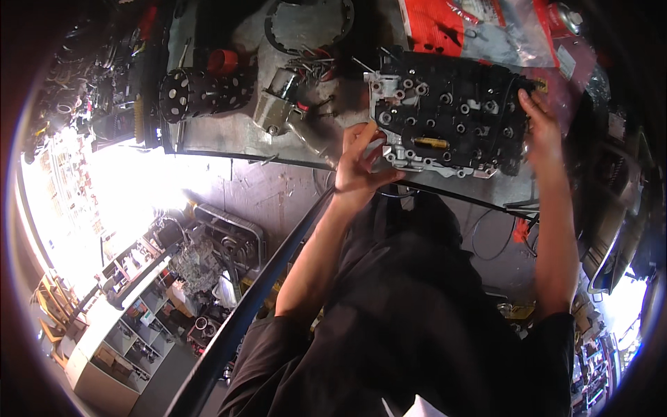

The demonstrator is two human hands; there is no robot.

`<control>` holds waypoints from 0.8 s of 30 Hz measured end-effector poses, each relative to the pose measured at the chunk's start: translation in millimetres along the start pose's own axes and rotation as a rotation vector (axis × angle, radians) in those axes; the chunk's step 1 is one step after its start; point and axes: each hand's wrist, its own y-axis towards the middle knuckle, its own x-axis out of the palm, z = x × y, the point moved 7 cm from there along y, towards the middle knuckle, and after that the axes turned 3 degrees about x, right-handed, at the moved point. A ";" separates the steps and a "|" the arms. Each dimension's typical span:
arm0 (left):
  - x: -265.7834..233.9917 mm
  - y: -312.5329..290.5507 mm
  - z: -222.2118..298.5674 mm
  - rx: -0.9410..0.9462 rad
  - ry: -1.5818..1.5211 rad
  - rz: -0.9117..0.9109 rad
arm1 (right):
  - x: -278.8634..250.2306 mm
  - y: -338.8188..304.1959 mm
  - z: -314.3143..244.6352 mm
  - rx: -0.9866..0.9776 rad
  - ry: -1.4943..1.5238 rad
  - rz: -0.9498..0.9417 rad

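You have the black-and-silver plate assembly in front of you on the grey bench, near the bench edge closest to your body. Its long axis runs roughly from 9 to 3 o'clock, across you, with your hands at opposite ends.

Your left hand is at the assembly's 8 o'clock corner, fingers curled and thumb spread away from them along the silver lower edge; I cannot tell whether it grips that corner or only rests against it. Your right hand is at the 3 o'clock end, a digit lying over the black edge; the other fingers are hidden, so I cannot tell how firmly it holds.

From your left hand, the bulk of the assembly lies toward 2 o'clock; from your right, toward 9. The yellow insert sits on the near half, closer to your left hand.

Around the assembly, a metal housing lies at 9 o'clock, well apart, and a red package at 12.
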 end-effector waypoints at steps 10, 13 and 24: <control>-1.4 3.0 0.7 -0.057 -0.013 0.022 | 0.0 -1.8 -6.8 -0.099 0.044 -0.072; -0.9 4.3 4.4 -0.060 0.037 0.011 | 0.9 0.5 -14.1 -0.215 0.034 -0.094; -1.1 6.3 6.8 -0.079 -0.038 0.024 | 8.0 -10.0 -12.6 -0.120 0.068 -0.088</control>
